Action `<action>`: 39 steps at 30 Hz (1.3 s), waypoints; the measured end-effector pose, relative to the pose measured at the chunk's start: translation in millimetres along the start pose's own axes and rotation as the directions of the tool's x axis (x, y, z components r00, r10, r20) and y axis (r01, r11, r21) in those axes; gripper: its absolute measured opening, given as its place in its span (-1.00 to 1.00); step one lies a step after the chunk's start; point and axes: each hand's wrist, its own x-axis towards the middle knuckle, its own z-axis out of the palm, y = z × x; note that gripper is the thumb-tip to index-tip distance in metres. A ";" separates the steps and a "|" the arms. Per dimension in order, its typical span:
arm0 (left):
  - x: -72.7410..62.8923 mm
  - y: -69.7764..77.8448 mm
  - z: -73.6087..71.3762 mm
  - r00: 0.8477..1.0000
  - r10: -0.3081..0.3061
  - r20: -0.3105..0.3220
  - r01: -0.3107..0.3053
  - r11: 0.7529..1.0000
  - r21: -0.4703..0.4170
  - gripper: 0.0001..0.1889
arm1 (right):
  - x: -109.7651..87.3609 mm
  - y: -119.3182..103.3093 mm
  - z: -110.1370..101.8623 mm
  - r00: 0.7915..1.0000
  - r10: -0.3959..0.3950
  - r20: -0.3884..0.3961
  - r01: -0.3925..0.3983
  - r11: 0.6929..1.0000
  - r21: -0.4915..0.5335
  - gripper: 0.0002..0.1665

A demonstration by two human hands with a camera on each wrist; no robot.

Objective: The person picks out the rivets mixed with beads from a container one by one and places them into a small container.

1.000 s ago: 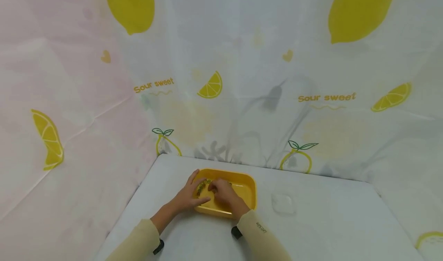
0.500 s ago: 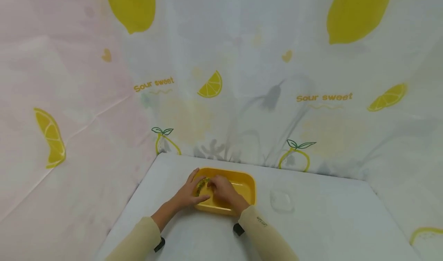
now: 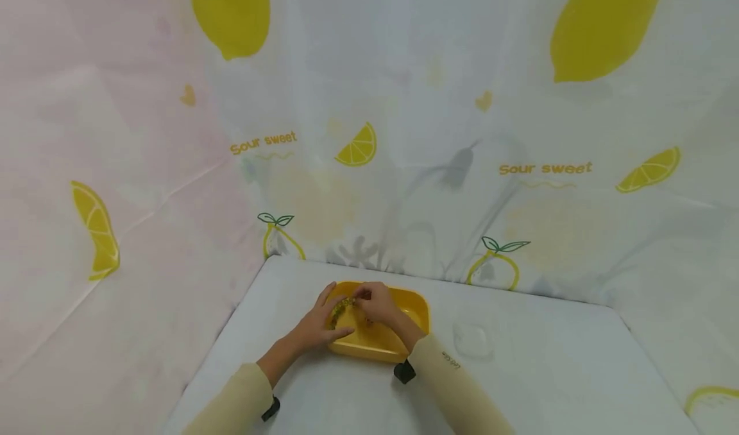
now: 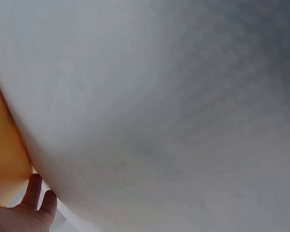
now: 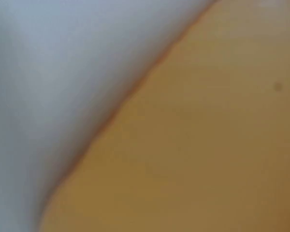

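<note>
A yellow tray (image 3: 369, 344) stands on the white table, with a curved strand of small green-yellow pieces (image 3: 339, 313), like beads, inside its left end. Spread across that end is my left hand (image 3: 314, 324), its fingers at the far rim and its thumb over the near side, around the strand. My right hand (image 3: 378, 303) is over the tray, fingers curled, pinching at the strand's upper right end. What lies between these fingertips is too small to make out. Left fingers (image 4: 33, 191) show beside the tray in the left wrist view. The right wrist view holds only the blurred tray wall (image 5: 183, 130).
A clear, shallow square container (image 3: 473, 341) sits on the table (image 3: 548, 364) right of the tray. Behind stands a hanging cloth (image 3: 416, 185) printed with lemons, meeting the table's back edge. More cloth rises on the left.
My right hand has lifted slightly and turned, with its fingers now at the strand's end. My left hand keeps its place at the tray's left end.
</note>
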 end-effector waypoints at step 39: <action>-3.1 -0.8 0.3 1.000 -0.020 0.007 0.019 1.000 0.004 -0.11 | -63.6 19.9 -162.9 0.889 0.409 -0.206 -0.342 0.892 0.296 -0.72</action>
